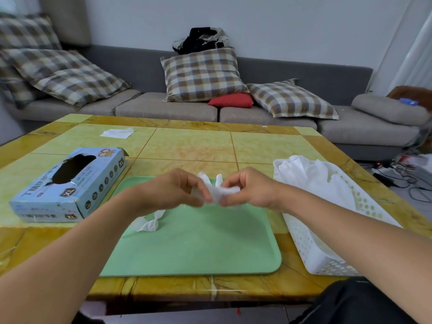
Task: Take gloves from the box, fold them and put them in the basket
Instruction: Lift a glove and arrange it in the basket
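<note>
Right, I'm mid-fold — left hand point(180, 187) and right hand point(245, 185) both pinch the white glove point(218, 190) above the green mat point(198, 242) — next I judge it needs tucking flat, then carrying right to the basket point(327, 258).

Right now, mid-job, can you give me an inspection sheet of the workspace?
Surface: yellow-green tiled table, pale green rectangular tray on it.
Job's things: blue cardboard glove box left; white perforated plastic basket right, white gloves inside; crumpled white glove held above tray; another white glove lying on tray.
Clutter: white paper sheet at far left of table.
Hands: left hand and right hand both pinch the held glove.
Cables: dark cables on floor, right.
Surroundings: grey sofa, plaid cushions.
</note>
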`<state>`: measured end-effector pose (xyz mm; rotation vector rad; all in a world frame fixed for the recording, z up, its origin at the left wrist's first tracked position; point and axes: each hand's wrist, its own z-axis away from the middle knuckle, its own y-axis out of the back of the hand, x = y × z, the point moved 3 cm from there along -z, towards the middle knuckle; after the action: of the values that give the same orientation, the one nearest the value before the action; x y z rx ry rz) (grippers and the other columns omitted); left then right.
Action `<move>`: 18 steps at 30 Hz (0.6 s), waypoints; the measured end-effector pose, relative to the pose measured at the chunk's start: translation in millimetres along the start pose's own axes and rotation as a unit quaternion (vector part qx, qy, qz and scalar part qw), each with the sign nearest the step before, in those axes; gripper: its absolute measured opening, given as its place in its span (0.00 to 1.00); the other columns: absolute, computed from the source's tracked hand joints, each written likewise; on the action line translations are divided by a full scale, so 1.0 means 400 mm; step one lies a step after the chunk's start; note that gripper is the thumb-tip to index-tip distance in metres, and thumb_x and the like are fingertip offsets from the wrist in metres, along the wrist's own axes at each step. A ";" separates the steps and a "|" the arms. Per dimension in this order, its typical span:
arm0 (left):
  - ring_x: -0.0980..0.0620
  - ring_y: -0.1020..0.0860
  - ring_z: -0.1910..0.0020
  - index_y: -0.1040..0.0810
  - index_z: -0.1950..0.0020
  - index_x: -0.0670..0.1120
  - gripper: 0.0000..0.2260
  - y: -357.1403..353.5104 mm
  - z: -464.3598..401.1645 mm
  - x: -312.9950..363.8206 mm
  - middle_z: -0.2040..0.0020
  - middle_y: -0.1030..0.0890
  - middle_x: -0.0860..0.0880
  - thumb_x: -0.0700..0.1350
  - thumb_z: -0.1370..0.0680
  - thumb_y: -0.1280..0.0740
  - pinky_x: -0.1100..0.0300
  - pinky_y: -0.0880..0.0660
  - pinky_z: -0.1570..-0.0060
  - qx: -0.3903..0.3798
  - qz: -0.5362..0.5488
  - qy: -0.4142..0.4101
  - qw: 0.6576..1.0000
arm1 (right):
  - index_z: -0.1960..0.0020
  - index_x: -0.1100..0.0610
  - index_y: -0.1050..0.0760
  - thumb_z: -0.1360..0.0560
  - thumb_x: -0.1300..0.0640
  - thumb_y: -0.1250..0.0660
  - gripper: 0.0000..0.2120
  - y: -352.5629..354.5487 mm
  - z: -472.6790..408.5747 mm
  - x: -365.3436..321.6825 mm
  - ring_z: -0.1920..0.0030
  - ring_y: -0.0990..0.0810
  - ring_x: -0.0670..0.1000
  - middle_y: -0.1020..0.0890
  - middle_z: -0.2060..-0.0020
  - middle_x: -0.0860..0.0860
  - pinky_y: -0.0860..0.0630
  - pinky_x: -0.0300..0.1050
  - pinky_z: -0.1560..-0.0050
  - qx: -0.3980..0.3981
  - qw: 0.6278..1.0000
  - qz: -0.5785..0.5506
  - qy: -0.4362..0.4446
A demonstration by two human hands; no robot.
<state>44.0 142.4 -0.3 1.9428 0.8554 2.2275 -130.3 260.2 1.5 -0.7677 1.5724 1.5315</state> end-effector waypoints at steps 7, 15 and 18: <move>0.60 0.29 0.28 0.17 0.43 0.50 0.11 -0.027 0.093 0.001 0.29 0.24 0.57 0.37 0.19 0.33 0.60 0.34 0.28 -0.332 -0.050 0.120 0.934 | 0.45 0.52 0.14 0.27 0.55 0.22 0.11 -0.053 0.040 -0.009 0.44 0.17 0.49 0.13 0.50 0.47 0.25 0.46 0.35 -0.251 0.947 0.190 -0.069; 0.51 0.20 0.47 0.21 0.40 0.51 0.20 0.165 0.107 -0.069 0.40 0.18 0.51 0.48 0.29 0.21 0.58 0.24 0.45 0.166 -0.348 0.143 0.911 | 0.50 0.55 0.14 0.28 0.55 0.22 0.08 -0.114 -0.082 -0.091 0.55 0.16 0.45 0.13 0.56 0.50 0.20 0.43 0.52 -0.077 0.984 0.162 0.007; 0.51 0.27 0.41 0.29 0.28 0.51 0.36 0.162 0.125 -0.145 0.33 0.26 0.52 0.55 0.32 0.20 0.57 0.30 0.42 0.063 -0.389 0.244 0.886 | 0.46 0.56 0.17 0.32 0.58 0.19 0.16 -0.195 -0.144 -0.101 0.55 0.17 0.48 0.15 0.53 0.51 0.22 0.40 0.55 -0.050 0.977 0.205 0.022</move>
<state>121.9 82.9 -21.2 0.7726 1.5213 2.1364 -50.6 192.5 -6.3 -0.5554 1.7744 1.9111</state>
